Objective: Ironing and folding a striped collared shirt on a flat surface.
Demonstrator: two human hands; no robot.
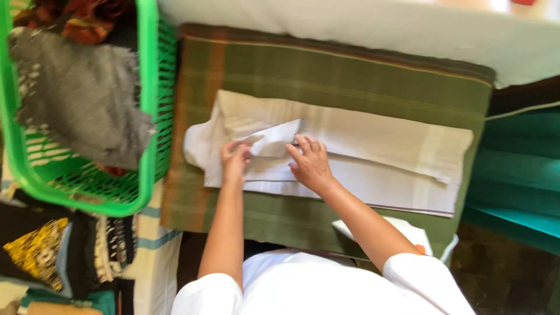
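A pale cream garment [373,146] lies spread flat on a green striped cloth [326,76] that covers the work surface. My left hand [234,160] grips a folded flap of the garment near its left end. My right hand [310,163] presses flat on the garment just right of that flap, fingers spread. The white flap [274,140] sticks up between the two hands.
A green plastic laundry basket [149,87] with a grey cloth [81,99] and other clothes stands at the left. Folded patterned fabrics [41,251] are stacked below it. Teal fabric [519,175] lies at the right. A white object [408,230] sits by my right forearm.
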